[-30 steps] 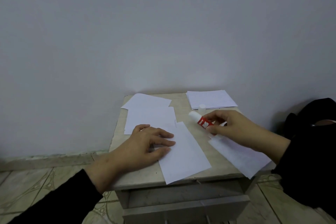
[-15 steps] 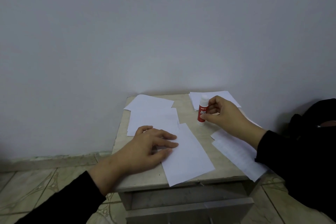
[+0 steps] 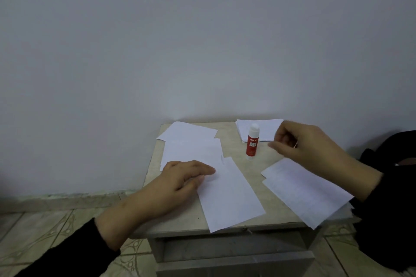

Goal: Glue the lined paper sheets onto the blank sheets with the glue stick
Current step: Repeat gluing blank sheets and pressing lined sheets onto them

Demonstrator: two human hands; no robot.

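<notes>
Near the back of the small table (image 3: 234, 141), the glue stick (image 3: 252, 141) is standing upright and capped, touching nobody, its base just in front of a stack of sheets (image 3: 265, 128) by the wall. Just beside it, the right hand (image 3: 308, 150) is hovering with fingers loosely curled and holding nothing; parking the stick on end is probably meant to keep it from rolling. Closer in, the left hand (image 3: 180, 184) is pressing flat, fingers fairly straight, on the edge of the centre sheet (image 3: 227, 195), seemingly pinning it so it cannot slide. Two faintly lined sheets (image 3: 301, 189) are lying under the right forearm, overhanging the table edge, within easy reach. Further left, more white sheets (image 3: 191, 148) are overlapping near the wall.
</notes>
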